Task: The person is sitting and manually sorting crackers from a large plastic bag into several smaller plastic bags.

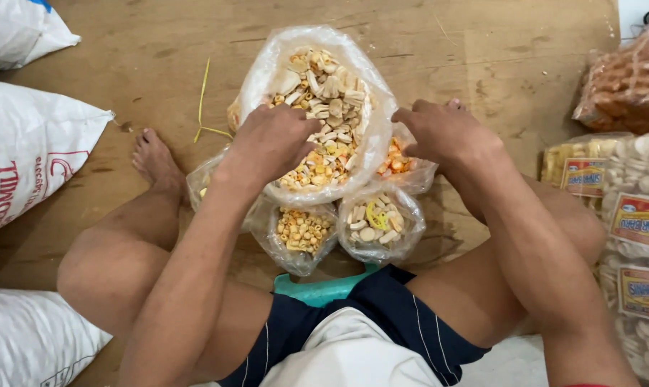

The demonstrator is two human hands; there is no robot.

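A large clear plastic bag (317,50) of mixed white, yellow and orange raw crackers lies open on the wooden floor between my legs. My left hand (271,143) reaches into its mouth, fingers curled in the crackers. My right hand (443,129) grips the bag's right rim. Below the big bag sit two small clear bags, one of yellow ring crackers (303,229) and one of white pieces (378,222). A small bag of orange crackers (400,163) lies under my right hand.
White woven sacks (23,150) lie at the left edge, another (30,340) at the lower left. Packed cracker bags with labels (636,222) pile up on the right. A yellow strap (202,100) lies on the floor (482,50). A teal object (324,289) pokes out by my shorts.
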